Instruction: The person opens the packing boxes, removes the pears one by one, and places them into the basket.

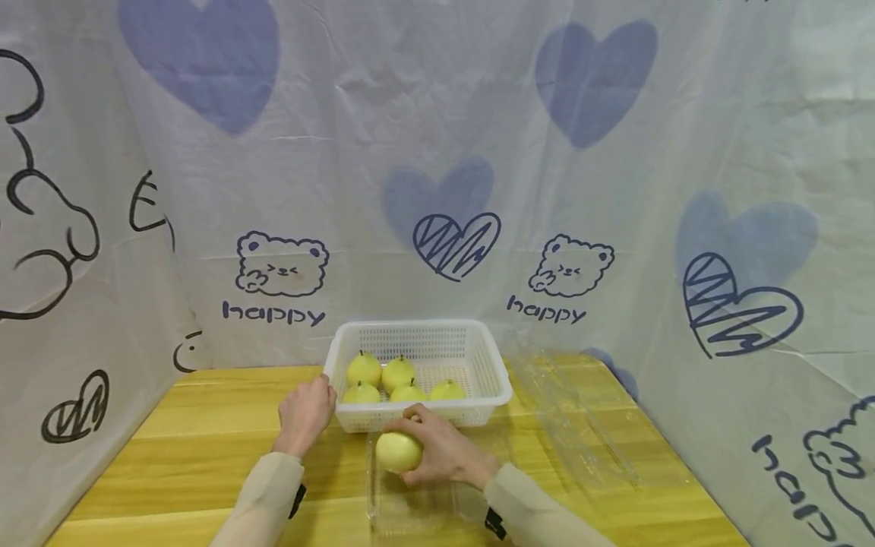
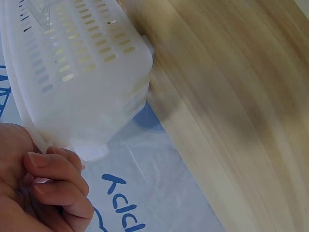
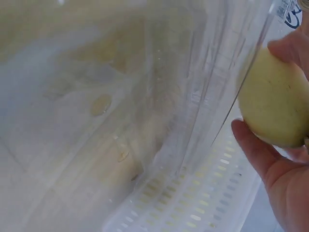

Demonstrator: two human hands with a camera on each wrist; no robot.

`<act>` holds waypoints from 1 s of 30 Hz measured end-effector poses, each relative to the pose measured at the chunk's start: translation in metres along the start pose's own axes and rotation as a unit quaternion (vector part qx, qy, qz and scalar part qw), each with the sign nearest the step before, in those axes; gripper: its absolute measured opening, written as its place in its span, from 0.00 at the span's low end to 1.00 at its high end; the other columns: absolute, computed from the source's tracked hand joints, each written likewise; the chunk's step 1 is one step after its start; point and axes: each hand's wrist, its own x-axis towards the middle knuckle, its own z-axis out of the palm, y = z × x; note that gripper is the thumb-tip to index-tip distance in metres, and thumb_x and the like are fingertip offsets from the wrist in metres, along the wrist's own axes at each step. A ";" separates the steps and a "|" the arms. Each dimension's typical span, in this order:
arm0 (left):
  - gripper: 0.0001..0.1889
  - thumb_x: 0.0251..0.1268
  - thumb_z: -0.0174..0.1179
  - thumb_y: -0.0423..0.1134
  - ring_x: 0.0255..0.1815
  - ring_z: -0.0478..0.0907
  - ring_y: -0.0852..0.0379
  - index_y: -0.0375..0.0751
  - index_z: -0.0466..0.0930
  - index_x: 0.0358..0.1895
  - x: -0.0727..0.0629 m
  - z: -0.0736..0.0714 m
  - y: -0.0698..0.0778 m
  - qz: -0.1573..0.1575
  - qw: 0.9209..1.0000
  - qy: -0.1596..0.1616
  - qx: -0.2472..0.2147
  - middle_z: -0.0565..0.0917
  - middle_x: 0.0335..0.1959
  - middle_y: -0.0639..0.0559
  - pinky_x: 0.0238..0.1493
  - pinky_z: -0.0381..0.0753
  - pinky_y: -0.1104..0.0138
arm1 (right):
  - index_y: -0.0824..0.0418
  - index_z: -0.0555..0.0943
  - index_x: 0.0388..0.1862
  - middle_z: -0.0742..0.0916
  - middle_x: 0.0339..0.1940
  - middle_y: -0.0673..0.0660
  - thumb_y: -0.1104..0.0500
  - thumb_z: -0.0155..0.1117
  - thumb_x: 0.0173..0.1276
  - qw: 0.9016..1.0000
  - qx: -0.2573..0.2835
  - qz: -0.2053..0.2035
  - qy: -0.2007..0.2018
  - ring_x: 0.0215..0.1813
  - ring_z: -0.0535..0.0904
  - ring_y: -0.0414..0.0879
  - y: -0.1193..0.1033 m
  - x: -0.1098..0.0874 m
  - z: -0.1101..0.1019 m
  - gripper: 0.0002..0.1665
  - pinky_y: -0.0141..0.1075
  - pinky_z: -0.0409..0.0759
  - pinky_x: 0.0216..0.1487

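Observation:
My right hand (image 1: 440, 448) grips a yellow-green pear (image 1: 399, 452) by its sides, with fingers and thumb around it. In the right wrist view the same pear (image 3: 273, 99) is close beside the wall of a clear plastic box (image 3: 193, 82). Seen from the head, that box (image 1: 383, 505) stands on the table below the pear, in front of a white plastic basket (image 1: 424, 414). Several more pears (image 1: 364, 370) lie in the basket, mostly toward its left. My left hand (image 1: 306, 412) holds the basket's left rim, its fingers (image 2: 58, 166) curled at the corner.
A clear plastic sheet or lid (image 1: 581, 425) lies on the right of the wooden table (image 1: 205, 433). White curtains (image 1: 369, 182) printed with hearts and bears hang behind the table and along both sides.

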 end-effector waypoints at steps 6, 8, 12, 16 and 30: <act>0.12 0.71 0.49 0.38 0.17 0.71 0.49 0.33 0.78 0.43 0.001 0.000 0.000 -0.001 1.000 -0.002 0.000 0.75 0.20 0.43 0.13 0.66 0.60 | 0.49 0.72 0.66 0.76 0.63 0.52 0.54 0.79 0.47 0.997 0.023 -0.035 0.065 0.57 0.78 0.47 0.002 0.003 -0.009 0.45 0.35 0.80 0.53; 0.12 0.72 0.49 0.38 0.17 0.71 0.49 0.33 0.78 0.43 0.002 0.000 0.000 -0.002 1.000 -0.001 0.000 0.75 0.20 0.43 0.14 0.66 0.60 | 0.51 0.72 0.65 0.78 0.63 0.52 0.54 0.80 0.46 0.995 0.029 -0.034 0.085 0.58 0.79 0.48 0.003 0.005 -0.016 0.45 0.37 0.81 0.54; 0.11 0.71 0.50 0.38 0.17 0.71 0.48 0.33 0.78 0.42 0.001 0.000 -0.001 0.002 1.000 0.004 0.003 0.76 0.20 0.42 0.14 0.66 0.59 | 0.53 0.73 0.64 0.80 0.63 0.54 0.53 0.81 0.48 0.993 0.039 -0.026 0.111 0.60 0.79 0.49 0.005 0.006 -0.028 0.42 0.40 0.81 0.56; 0.11 0.71 0.51 0.38 0.17 0.71 0.49 0.32 0.79 0.42 0.000 0.001 -0.001 0.005 1.000 0.006 0.001 0.76 0.20 0.43 0.14 0.66 0.60 | 0.52 0.75 0.64 0.81 0.62 0.54 0.53 0.81 0.49 0.988 0.043 -0.019 0.150 0.59 0.80 0.48 0.011 0.006 -0.039 0.41 0.39 0.81 0.54; 0.12 0.71 0.50 0.38 0.18 0.72 0.48 0.34 0.79 0.44 0.000 0.002 -0.001 -0.007 1.000 -0.002 -0.001 0.76 0.21 0.42 0.15 0.67 0.59 | 0.54 0.76 0.64 0.82 0.60 0.56 0.54 0.81 0.48 0.951 0.066 0.173 0.247 0.56 0.80 0.53 0.056 0.022 -0.068 0.42 0.49 0.80 0.55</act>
